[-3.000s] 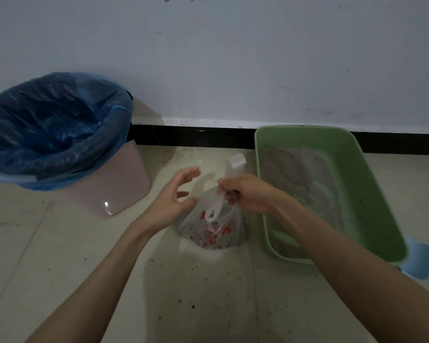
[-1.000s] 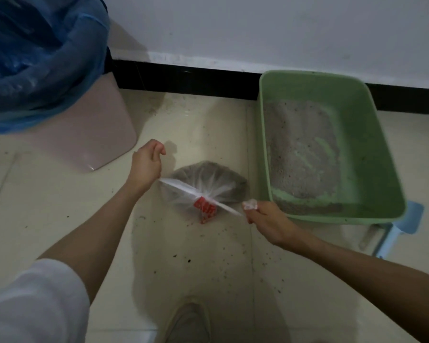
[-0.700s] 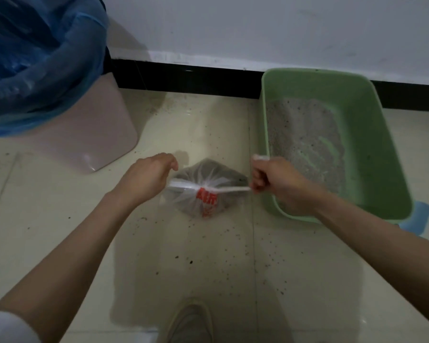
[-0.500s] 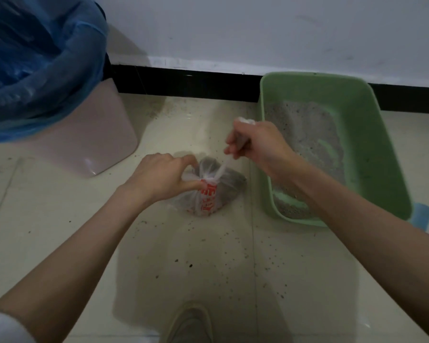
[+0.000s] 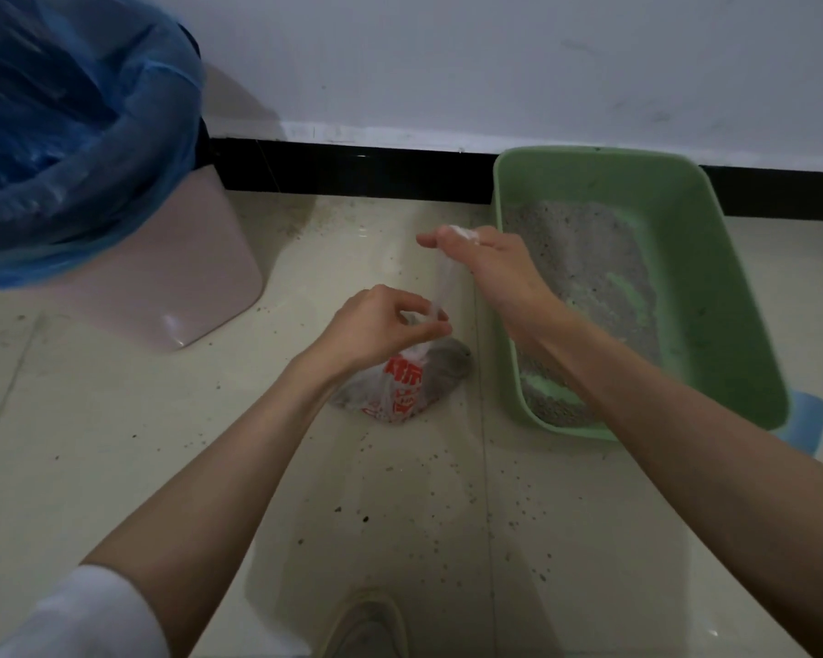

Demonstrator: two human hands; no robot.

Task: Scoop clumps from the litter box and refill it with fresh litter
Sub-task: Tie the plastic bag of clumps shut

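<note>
A clear plastic bag (image 5: 419, 387) with red print lies on the floor, holding grey litter. My left hand (image 5: 381, 325) pinches the bag's twisted neck just above the litter. My right hand (image 5: 490, 268) grips one white handle strip of the bag and holds it up and to the right. The green litter box (image 5: 713, 296) stands right of the bag with a thin, patchy layer of grey litter in it. My right forearm crosses the box's near left corner.
A pink bin (image 5: 172, 287) lined with a blue bag (image 5: 67, 135) stands at the left by the wall. A light blue scoop (image 5: 801, 420) pokes out behind the box's right corner. Litter grains dot the tiles. My shoe (image 5: 367, 624) shows at the bottom.
Both hands pulled the bag's handles apart sideways, then came together over the bag. My left hand now pinches the neck while my right has lifted its handle upward.
</note>
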